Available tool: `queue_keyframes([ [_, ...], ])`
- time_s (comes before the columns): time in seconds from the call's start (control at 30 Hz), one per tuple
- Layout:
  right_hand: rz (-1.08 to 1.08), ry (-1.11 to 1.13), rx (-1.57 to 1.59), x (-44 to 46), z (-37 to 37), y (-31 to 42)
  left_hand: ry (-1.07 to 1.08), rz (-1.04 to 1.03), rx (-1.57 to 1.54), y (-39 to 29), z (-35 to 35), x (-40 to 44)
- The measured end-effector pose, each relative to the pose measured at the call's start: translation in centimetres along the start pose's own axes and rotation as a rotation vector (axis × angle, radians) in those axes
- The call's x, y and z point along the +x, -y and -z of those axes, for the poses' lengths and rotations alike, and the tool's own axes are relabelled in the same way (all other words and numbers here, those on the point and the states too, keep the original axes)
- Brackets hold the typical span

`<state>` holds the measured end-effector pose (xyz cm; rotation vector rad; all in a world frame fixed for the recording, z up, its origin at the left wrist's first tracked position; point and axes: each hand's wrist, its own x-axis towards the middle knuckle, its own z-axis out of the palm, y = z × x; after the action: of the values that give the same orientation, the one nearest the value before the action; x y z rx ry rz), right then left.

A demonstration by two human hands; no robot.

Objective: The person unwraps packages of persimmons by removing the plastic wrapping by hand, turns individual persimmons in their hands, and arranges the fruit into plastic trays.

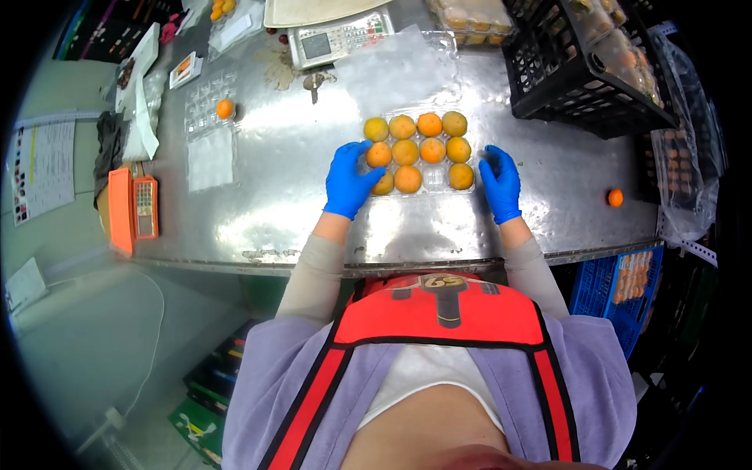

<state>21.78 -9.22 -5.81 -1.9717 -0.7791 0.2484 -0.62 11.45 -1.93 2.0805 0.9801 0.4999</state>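
Observation:
Orange fruits [404,152] sit in rows in a clear plastic tray [433,178] on the metal table; one cup in the row nearest me holds no fruit. My left hand [349,178], in a blue glove, is at the tray's left edge, thumb and fingers apart around the end fruits, touching them. My right hand [500,183], also gloved in blue, is just off the tray's right edge with its fingers apart and nothing in it.
A scale [341,39] and a plastic sheet [389,69] lie beyond the tray. A black crate [583,78] of packed fruit stands back right. Another clear tray [205,106] with one fruit [225,109] is left. A loose fruit [615,197] lies right.

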Motion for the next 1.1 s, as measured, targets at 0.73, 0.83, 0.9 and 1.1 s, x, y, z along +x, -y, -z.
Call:
queue_keyframes([
  [0.73,-0.277,0.422,0.733,0.1,-1.0,10.4,0.133,0.181,-0.826,-4.8,3.9,-0.6],
  [0.83,-0.375,0.586,0.906,0.1,-0.7,15.9,0.121,0.044,-0.927,-7.2,4.2,-1.4],
  [0.9,-0.469,0.671,1.004,0.1,-0.5,18.4,0.120,-0.036,-0.904,-8.0,4.3,-1.6],
  [1.1,-0.223,0.621,0.990,-0.2,-0.6,20.5,0.145,-0.144,-0.911,-10.5,5.2,-2.5],
])
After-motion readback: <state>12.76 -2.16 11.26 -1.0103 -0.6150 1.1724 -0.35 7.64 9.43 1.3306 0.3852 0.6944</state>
